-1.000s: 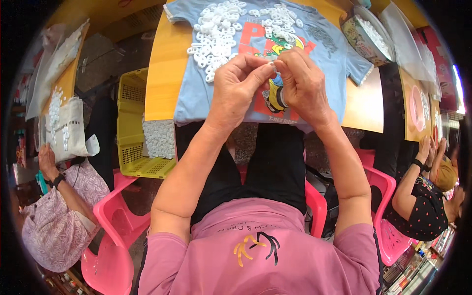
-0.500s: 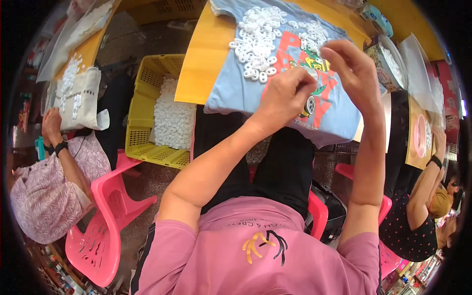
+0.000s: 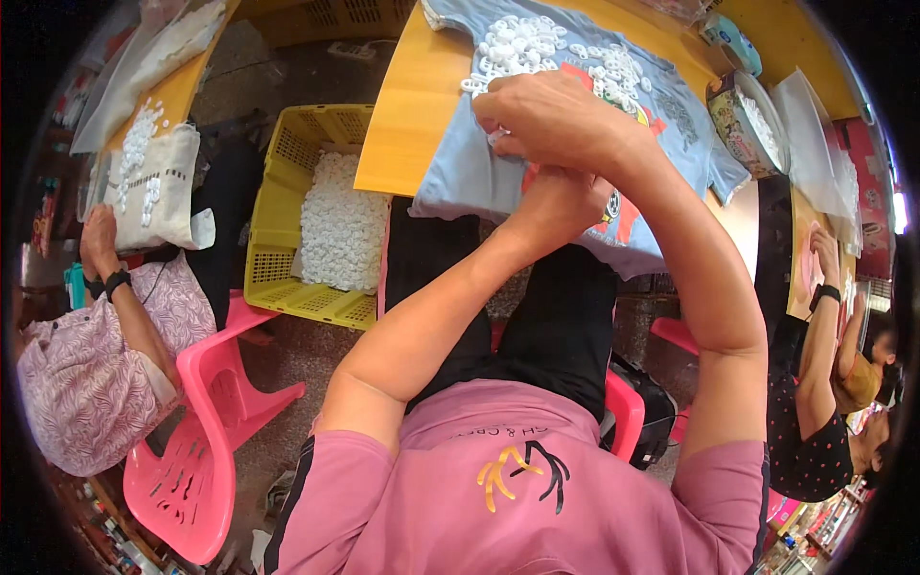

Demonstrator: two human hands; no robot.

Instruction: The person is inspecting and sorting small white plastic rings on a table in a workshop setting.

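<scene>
Over the table edge lies a light blue T-shirt (image 3: 450, 187) with a red print, carrying a left pile (image 3: 517, 48) and a right pile (image 3: 618, 75) of small white oval plastic pieces with holes. My right hand (image 3: 561, 115) crosses above my left, at the near edge of the left pile. Its fingers are closed on a small white plastic piece (image 3: 496, 136), only partly visible. Just below, my left hand (image 3: 573, 201) is closed over the shirt's print; its fingertips and anything in them are hidden behind the right hand and wrist.
A yellow crate (image 3: 273, 192) of white pieces (image 3: 340, 225) stands left of my legs. At the table's right is a round tub (image 3: 757, 125) with white contents. Two co-workers sit at either side, one beside a pink chair (image 3: 196, 441). Another person shows far right.
My right hand has swung left and down, across my left hand to the left pile, and now holds a white piece. My left hand has moved slightly down and stays closed.
</scene>
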